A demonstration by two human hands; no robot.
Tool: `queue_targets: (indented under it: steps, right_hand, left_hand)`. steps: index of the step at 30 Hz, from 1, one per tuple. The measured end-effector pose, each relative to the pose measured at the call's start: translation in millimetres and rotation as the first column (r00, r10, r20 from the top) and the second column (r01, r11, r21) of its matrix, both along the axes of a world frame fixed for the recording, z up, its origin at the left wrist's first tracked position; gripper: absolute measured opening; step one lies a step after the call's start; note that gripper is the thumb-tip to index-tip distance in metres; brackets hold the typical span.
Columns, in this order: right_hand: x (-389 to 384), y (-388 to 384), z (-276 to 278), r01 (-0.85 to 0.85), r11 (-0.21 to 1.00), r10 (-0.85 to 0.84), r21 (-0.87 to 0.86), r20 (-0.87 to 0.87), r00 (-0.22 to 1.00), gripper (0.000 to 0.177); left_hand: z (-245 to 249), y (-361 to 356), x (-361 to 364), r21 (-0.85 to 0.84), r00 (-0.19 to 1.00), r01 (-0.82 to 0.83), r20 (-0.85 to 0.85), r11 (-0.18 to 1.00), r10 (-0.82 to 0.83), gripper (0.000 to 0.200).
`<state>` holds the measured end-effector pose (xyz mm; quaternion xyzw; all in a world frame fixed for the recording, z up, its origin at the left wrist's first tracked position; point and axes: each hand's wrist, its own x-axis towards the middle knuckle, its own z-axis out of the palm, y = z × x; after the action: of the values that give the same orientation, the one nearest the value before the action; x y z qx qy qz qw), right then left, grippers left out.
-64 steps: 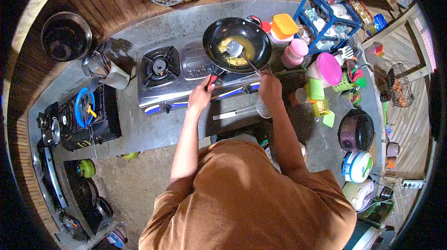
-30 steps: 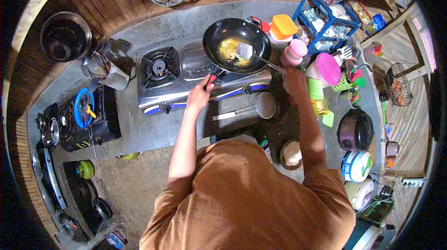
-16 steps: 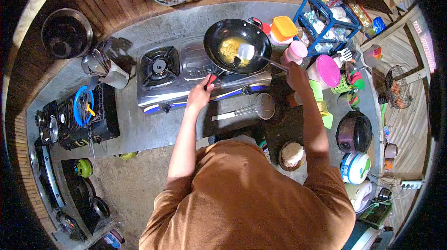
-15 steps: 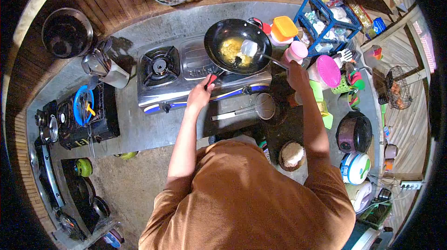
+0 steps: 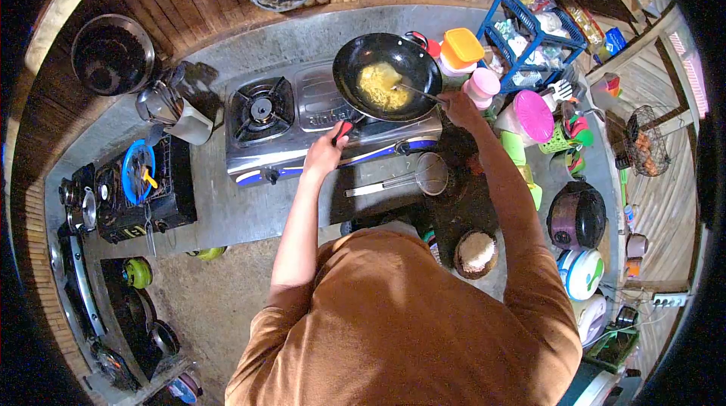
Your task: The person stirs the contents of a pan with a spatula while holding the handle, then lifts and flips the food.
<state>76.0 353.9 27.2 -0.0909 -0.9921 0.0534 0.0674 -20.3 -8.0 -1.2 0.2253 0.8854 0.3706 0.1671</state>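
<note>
A black wok (image 5: 349, 65) sits over the right side of the gas stove (image 5: 318, 150). Inside it lies a soft yellow mass like scrambled egg (image 5: 378, 87), with oil around it. My left hand (image 5: 324, 152) is closed round the wok's red and black handle (image 5: 344, 130). From the right, my right hand (image 5: 460, 111) grips a metal spatula (image 5: 421, 93) by its handle. The spatula slants down into the wok, its blade low at the right edge of the yellow food and mostly hard to make out.
A wire strainer (image 5: 432, 174) lies on the counter in front of the stove. The left burner (image 5: 262, 110) carries nothing. Plastic tubs, one with a pink lid (image 5: 533, 117), and a blue rack (image 5: 505, 50) stand to the right. A utensil holder (image 5: 191, 124) stands left.
My right hand has moved left and slightly up, and the spatula blade has dropped from flat and visible into the food. A dark gap in the food is covered now. My left hand stays put.
</note>
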Motion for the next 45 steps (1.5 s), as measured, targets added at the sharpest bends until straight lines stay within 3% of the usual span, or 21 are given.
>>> queue_targets:
  steps: [1, 5, 8, 10, 13, 14, 15, 16, 17, 19, 20, 22, 23, 25, 29, 32, 34, 37, 38, 40, 45]
  right_hand:
    - [-1, -1, 1, -0.025, 0.993, 0.021, -0.114, -0.033, 0.999, 0.020]
    - [10, 5, 20, -0.098, 0.978, 0.095, -0.185, -0.022, 0.995, 0.024]
    - [20, 9, 32, -0.095, 0.993, 0.085, -0.065, -0.150, 0.985, 0.024]
    - [20, 17, 37, 0.075, 0.992, -0.072, 0.097, -0.028, 0.997, 0.022]
    - [23, 20, 45, 0.197, 0.970, -0.208, 0.145, 0.063, 0.976, 0.020]
    - [22, 38, 26, 0.196, 0.970, -0.207, 0.145, 0.064, 0.976, 0.020]
    - [19, 42, 19, 0.258, 0.923, -0.285, -0.286, -0.059, 0.957, 0.020]
    - [17, 46, 13, 0.216, 0.713, -0.401, -0.667, -0.136, 0.906, 0.021]
    - [24, 54, 10, 0.309, 0.840, -0.344, -0.446, 0.002, 0.939, 0.022]
    - [35, -13, 93, 0.238, 0.965, -0.259, 0.109, 0.265, 0.929, 0.023]
    - [36, -7, 86, 0.238, 0.965, -0.259, 0.110, 0.266, 0.928, 0.023]
    - [36, 8, 62, -0.077, 0.992, 0.096, -0.104, 0.198, 0.976, 0.026]
    - [35, 10, 50, -0.077, 0.992, 0.097, -0.104, 0.197, 0.976, 0.026]
    - [30, 5, 41, 0.009, 0.956, 0.053, -0.292, 0.204, 0.978, 0.029]
    - [27, -11, 57, -0.005, 0.957, 0.050, -0.291, 0.149, 0.987, 0.032]
    - [24, -14, 63, 0.025, 0.985, -0.020, -0.170, 0.034, 0.999, 0.029]
    - [18, -2, 50, 0.117, 0.993, -0.117, 0.006, -0.060, 0.991, 0.027]
    - [9, 21, 25, 0.172, 0.981, -0.163, 0.087, -0.103, 0.981, 0.027]
    - [5, 27, 17, 0.170, 0.982, -0.161, 0.087, -0.104, 0.981, 0.027]
    - [-3, 32, 9, -0.003, 0.947, 0.013, 0.320, -0.027, 1.000, 0.029]
    - [-10, 22, -8, 0.030, 0.996, -0.032, 0.086, 0.023, 0.999, 0.031]
  left_hand:
    - [-1, 0, -1, -0.019, 1.000, 0.013, -0.018, 1.000, -0.013, 0.048]
    - [0, -1, -4, -0.039, 0.999, 0.039, -0.036, 0.998, -0.040, 0.049]
    - [-7, -2, -7, -0.027, 0.998, 0.051, -0.045, 0.998, -0.052, 0.049]
    - [-3, -2, -5, -0.030, 0.998, 0.045, -0.049, 0.999, -0.046, 0.048]
    - [4, -1, -4, -0.039, 0.998, 0.041, -0.050, 0.998, -0.042, 0.048]
    - [5, -2, -4, -0.044, 0.998, 0.042, -0.044, 0.998, -0.044, 0.047]
    - [7, -2, -3, -0.044, 0.998, 0.041, -0.043, 0.998, -0.043, 0.047]
    - [8, -2, -3, -0.048, 0.999, 0.038, -0.037, 0.998, -0.039, 0.047]
    - [10, -2, -3, -0.051, 0.999, 0.034, -0.031, 0.998, -0.035, 0.047]
    - [10, -2, -3, -0.063, 0.999, 0.033, -0.030, 0.997, -0.035, 0.047]
    - [11, -1, -4, -0.076, 0.999, 0.034, -0.030, 0.997, -0.036, 0.047]
    - [13, 0, -4, -0.099, 0.999, 0.036, -0.001, 0.994, -0.036, 0.048]
    - [14, 1, -4, -0.124, 0.999, 0.037, 0.028, 0.992, -0.034, 0.050]
    - [9, 2, -3, -0.104, 1.000, 0.030, 0.001, 0.994, -0.030, 0.049]
    - [10, 4, -2, -0.165, 1.000, -0.012, 0.005, 0.986, 0.013, 0.049]
    - [2, 4, -5, -0.139, 1.000, 0.018, -0.005, 0.990, -0.018, 0.050]
    - [2, 2, -6, -0.120, 1.000, 0.027, -0.008, 0.992, -0.028, 0.051]
    - [8, 1, -6, -0.112, 0.999, 0.037, 0.002, 0.993, -0.037, 0.051]
    - [11, 1, -5, -0.124, 0.999, 0.040, 0.016, 0.992, -0.039, 0.051]
    - [11, 1, -5, -0.110, 0.999, 0.038, 0.017, 0.993, -0.036, 0.050]
    - [8, 1, -8, -0.106, 0.999, 0.047, 0.004, 0.993, -0.047, 0.049]
